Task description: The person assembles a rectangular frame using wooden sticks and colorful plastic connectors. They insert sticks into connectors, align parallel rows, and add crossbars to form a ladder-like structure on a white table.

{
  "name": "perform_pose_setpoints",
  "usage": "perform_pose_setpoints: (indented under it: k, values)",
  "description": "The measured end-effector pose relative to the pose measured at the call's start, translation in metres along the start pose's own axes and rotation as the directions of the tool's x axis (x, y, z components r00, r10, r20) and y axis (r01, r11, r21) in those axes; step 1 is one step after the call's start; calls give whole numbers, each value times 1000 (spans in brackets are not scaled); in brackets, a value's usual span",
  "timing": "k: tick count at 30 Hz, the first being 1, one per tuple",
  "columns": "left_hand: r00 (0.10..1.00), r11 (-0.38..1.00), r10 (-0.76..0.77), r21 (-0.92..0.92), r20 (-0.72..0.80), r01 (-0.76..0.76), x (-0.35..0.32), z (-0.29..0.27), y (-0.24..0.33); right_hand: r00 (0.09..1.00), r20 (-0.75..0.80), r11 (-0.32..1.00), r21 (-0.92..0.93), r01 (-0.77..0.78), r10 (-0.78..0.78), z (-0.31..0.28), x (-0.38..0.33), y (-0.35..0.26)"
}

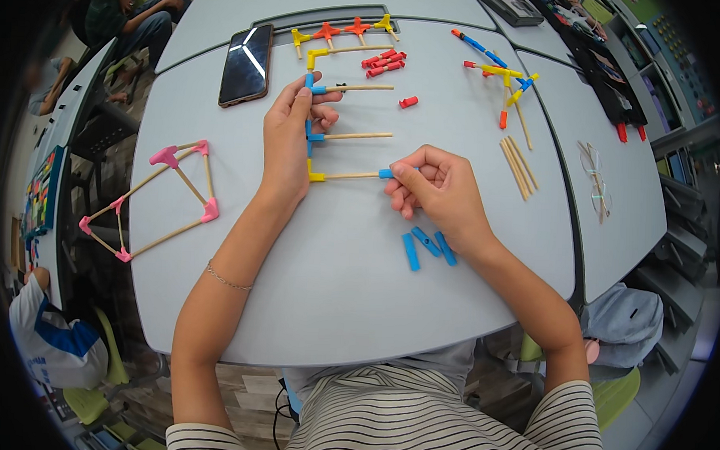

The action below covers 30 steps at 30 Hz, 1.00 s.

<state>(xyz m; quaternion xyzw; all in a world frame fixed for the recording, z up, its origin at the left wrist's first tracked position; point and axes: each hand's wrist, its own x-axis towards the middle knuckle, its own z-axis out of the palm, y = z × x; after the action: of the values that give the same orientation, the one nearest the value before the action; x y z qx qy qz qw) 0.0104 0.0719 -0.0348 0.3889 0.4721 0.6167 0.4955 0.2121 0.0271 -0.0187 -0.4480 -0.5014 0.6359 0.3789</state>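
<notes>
A comb-shaped frame of wooden sticks (355,136) joined by blue and yellow plastic connectors lies before me. My left hand (290,127) closes round its upright left side, near the upper blue connector (317,90). At the nearest stick's right end my right hand (437,184) pinches a blue connector (386,173), which sits at the stick's tip. That stick's other end is in a yellow corner connector (316,177). Several loose blue connectors (425,243) lie below my right hand. Red connectors (384,63) are grouped beyond the frame, with a single red one (409,102) nearer.
A pink-jointed stick frame (170,156) lies left, a phone (246,65) behind it. Yellow and orange connectors (357,28) stand at the back. To the right are another stick assembly (504,73), spare sticks (519,169) and eyeglasses (596,182). Other people sit at far left.
</notes>
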Motion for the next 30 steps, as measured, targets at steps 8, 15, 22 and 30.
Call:
perform_pose_setpoints:
  k: [8, 15, 22, 30]
  values:
    - [995, 999, -25, 26, 95, 23, 1, -2, 6, 971, 182, 976, -179, -121, 153, -16, 5, -19]
    - [987, 970, 13, 237, 157, -50, -11, -18, 9, 989, 23, 641, -759, 114, -148, -23, -4, -38]
    - [979, 772, 113, 606, 169, -193, -20, -35, 5, 938, 345, 419, -855, 305, 22, -12, -28, -58]
    - [898, 447, 272, 781, 345, -435, -27, -33, 7, 895, 445, 216, -875, 433, 10, -4, -43, -36]
